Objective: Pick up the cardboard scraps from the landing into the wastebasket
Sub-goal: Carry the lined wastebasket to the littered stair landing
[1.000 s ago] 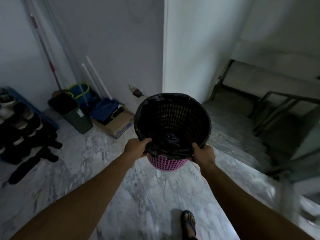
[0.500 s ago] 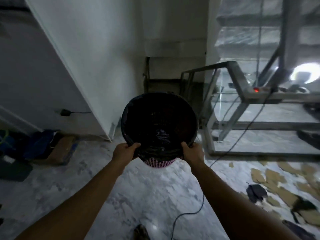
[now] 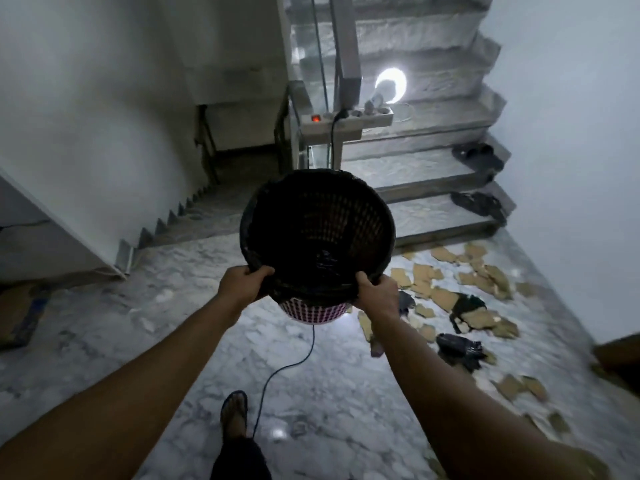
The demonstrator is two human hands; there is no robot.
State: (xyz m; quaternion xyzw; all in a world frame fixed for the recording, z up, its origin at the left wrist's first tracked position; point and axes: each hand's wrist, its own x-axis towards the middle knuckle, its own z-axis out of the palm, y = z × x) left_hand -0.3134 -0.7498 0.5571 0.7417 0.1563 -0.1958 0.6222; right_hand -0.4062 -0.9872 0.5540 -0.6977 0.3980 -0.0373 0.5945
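Carrying the wastebasket, gripped at its near rim by the left hand and right hand, it is best set down upright beside the cardboard scraps at right of frame.

The wastebasket is pink plastic lattice, lined with a thin, slightly glossy black plastic bag. The landing floor is polished grey-white marble, glossy enough to catch a light spot at six o'clock. The cardboard scraps, at three o'clock, are matt brown, with rough torn edges. Crumpled black plastic pieces among them shine a little. The stair treads at one o'clock look like the same veined stone. The railing post at twelve is brushed metal. The walls are smooth and matt.
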